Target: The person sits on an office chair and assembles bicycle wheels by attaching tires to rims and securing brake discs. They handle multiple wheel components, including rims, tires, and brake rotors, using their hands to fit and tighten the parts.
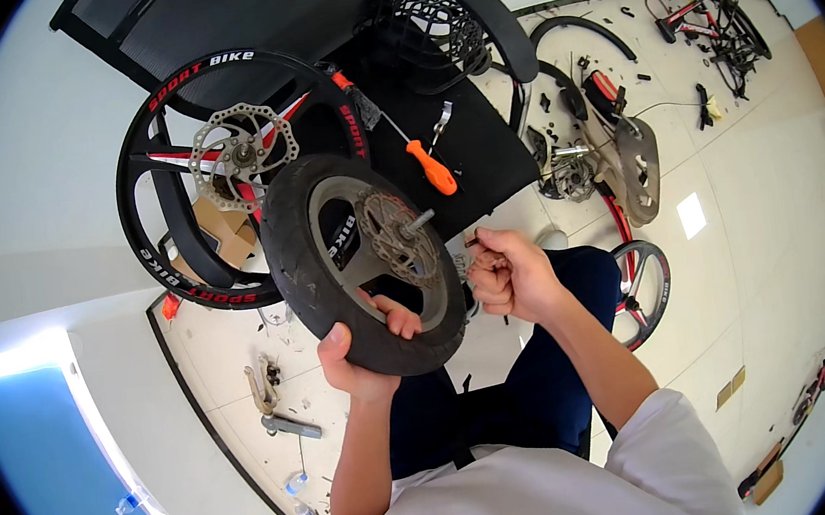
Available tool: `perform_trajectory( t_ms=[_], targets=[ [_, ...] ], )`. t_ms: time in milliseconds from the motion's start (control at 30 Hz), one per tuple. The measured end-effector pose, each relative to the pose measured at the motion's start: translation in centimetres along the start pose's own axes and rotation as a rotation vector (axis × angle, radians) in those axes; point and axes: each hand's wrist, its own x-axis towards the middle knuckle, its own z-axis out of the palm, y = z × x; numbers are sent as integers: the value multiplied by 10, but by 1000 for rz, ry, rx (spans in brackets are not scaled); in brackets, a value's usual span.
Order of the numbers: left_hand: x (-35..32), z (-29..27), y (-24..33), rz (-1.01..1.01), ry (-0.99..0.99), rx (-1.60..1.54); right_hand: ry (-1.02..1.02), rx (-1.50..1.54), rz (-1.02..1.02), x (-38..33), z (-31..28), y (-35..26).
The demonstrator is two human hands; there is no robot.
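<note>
Here, at the centre of the frame, a seated person in a white shirt and dark trousers holds a small black wheel (363, 263) upright above the lap. The left hand (362, 348) curls around the lower rim, fingers hooked through the opening, its grip pressed closed on tyre and rim. The wheel carries a brake disc (396, 239) with a short axle stub (419, 222) pointing toward the right hand (507, 273). That hand is just right of the hub, closed into a fist on something small and metallic; what it pinches is too small to tell.

Judging from this, the step in hand looks like work on the hub fastening, and the next move would call for a steady left hand while the right brings its small part squarely onto the axle end.

Counted: two wheels are close by, the held one and one larger red-and-black spoked wheel (222, 167) with its own brake disc behind it, upper left. A third wheel (642, 284) lies on the floor at right, partly hidden by the knee. One orange-handled screwdriver (417, 156) rests on a black office chair seat (461, 142) at upper centre, with one silver wrench (440, 119) beside it. Scattered bicycle parts (710, 25) cover the tiled floor (761, 221) at upper right.
</note>
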Motion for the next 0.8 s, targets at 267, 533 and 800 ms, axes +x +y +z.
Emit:
perform_trajectory(
  t_ms=[267,533,800],
  targets=[
    [-9,6,-7,-3,6,4,-284,247,40,-30,12,2],
    [-8,23,-28,7,-66,129,-36,183,-66,-74,-4,-6],
    [-22,90,-69,-126,-254,460,449,318,-304,-172,-96,11]
  ],
)
